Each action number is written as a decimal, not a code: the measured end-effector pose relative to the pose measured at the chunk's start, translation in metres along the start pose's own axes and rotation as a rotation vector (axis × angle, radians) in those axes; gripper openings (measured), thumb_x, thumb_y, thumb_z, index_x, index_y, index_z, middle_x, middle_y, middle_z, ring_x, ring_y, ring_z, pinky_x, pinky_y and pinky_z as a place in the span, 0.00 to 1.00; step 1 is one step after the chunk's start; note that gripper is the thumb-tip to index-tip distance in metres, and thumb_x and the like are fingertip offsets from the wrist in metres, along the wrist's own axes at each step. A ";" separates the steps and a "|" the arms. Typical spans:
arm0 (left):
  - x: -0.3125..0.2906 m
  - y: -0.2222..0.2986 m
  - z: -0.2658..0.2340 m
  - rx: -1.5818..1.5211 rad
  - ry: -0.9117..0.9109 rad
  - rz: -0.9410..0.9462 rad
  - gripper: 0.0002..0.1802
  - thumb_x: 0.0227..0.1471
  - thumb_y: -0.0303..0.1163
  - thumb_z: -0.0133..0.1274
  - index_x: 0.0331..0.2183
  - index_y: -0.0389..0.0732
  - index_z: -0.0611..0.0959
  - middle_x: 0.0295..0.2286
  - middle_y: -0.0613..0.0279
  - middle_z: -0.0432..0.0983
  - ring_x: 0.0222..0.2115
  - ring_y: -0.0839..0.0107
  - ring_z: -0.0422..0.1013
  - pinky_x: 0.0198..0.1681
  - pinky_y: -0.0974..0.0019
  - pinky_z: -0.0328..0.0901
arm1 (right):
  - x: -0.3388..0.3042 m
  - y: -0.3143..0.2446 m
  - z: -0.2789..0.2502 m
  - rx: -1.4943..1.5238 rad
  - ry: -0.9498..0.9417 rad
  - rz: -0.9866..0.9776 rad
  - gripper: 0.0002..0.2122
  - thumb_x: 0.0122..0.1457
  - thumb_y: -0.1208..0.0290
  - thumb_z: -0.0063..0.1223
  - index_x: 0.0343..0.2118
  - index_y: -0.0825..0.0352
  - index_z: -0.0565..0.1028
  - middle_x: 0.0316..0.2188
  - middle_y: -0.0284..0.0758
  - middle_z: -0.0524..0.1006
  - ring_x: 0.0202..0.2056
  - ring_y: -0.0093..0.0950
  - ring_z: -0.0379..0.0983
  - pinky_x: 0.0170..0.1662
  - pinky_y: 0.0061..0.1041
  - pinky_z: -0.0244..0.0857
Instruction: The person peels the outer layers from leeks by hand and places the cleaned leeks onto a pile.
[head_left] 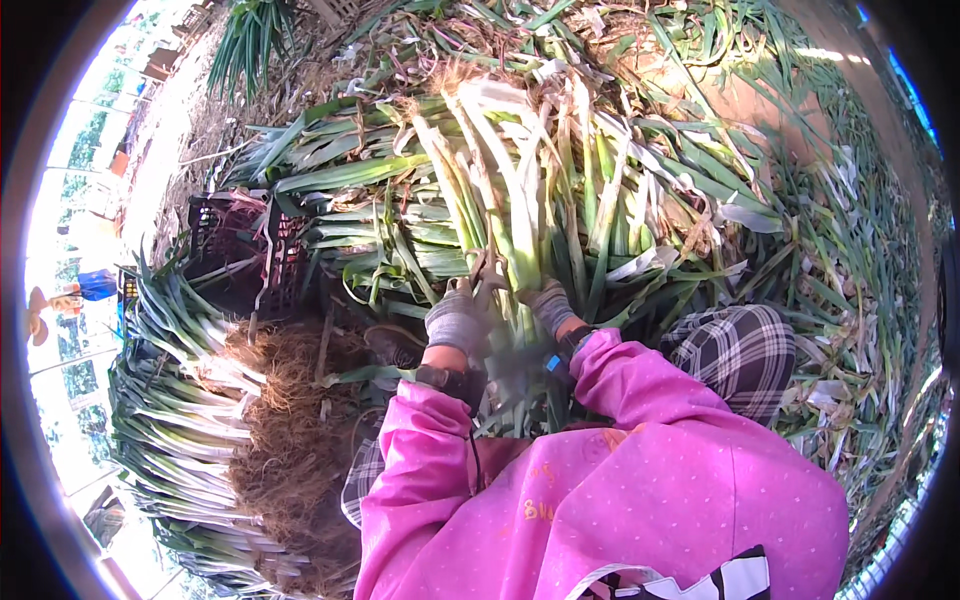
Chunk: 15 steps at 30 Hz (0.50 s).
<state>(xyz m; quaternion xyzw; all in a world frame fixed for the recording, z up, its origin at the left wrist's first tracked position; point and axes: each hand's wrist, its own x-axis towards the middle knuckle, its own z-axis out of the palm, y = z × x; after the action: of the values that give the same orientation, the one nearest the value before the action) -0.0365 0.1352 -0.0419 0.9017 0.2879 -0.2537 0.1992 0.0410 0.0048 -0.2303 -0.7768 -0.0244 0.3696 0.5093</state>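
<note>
A thick leek point(522, 215) with a pale stalk stands out in front of me, its pale end pointing away and its green leaves running back toward my lap. My right hand point(548, 305), in a work glove with a grey cuff, is closed around its leafy part. My left hand point(458, 312), gloved alike, is closed at the leek's left side, its fingertips against the stalk and leaves. Some of the left fingers blend with dry leaves. Just beyond both hands lies a heap of leeks point(440, 180), with pale stalks and brownish outer leaves.
To my left, trimmed-looking leeks point(190, 430) lie in a long row, their bushy brown roots point(290, 450) facing me. A dark plastic crate point(240, 250) stands beyond them. Loose green leaves point(850, 300) cover the ground at right. My shoe point(395, 345) is beside the roots.
</note>
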 end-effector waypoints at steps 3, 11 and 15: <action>-0.008 -0.021 0.028 0.044 -0.014 0.054 0.30 0.36 0.43 0.50 0.46 0.55 0.64 0.33 0.48 0.71 0.32 0.53 0.70 0.36 0.56 0.65 | -0.001 -0.017 0.004 -0.074 -0.107 -0.001 0.23 0.37 0.66 0.59 0.38 0.72 0.70 0.30 0.43 0.74 0.32 0.33 0.70 0.38 0.29 0.63; -0.029 -0.012 0.001 0.061 -0.124 0.091 0.38 0.35 0.44 0.52 0.52 0.56 0.59 0.31 0.45 0.72 0.32 0.52 0.70 0.36 0.56 0.64 | 0.014 -0.010 0.014 0.030 -0.160 0.153 0.24 0.35 0.67 0.61 0.37 0.72 0.70 0.30 0.41 0.74 0.31 0.31 0.69 0.39 0.27 0.63; -0.009 -0.011 -0.012 -0.071 -0.045 -0.011 0.34 0.31 0.41 0.54 0.44 0.41 0.65 0.30 0.44 0.71 0.31 0.52 0.70 0.34 0.55 0.64 | 0.042 0.021 0.033 0.170 -0.209 0.185 0.24 0.34 0.70 0.63 0.37 0.73 0.69 0.30 0.39 0.73 0.32 0.29 0.68 0.39 0.26 0.62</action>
<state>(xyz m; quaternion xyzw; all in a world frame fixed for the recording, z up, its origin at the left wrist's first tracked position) -0.0454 0.1465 -0.0297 0.8866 0.2968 -0.2647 0.2361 0.0447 0.0371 -0.2774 -0.6872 0.0258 0.4944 0.5317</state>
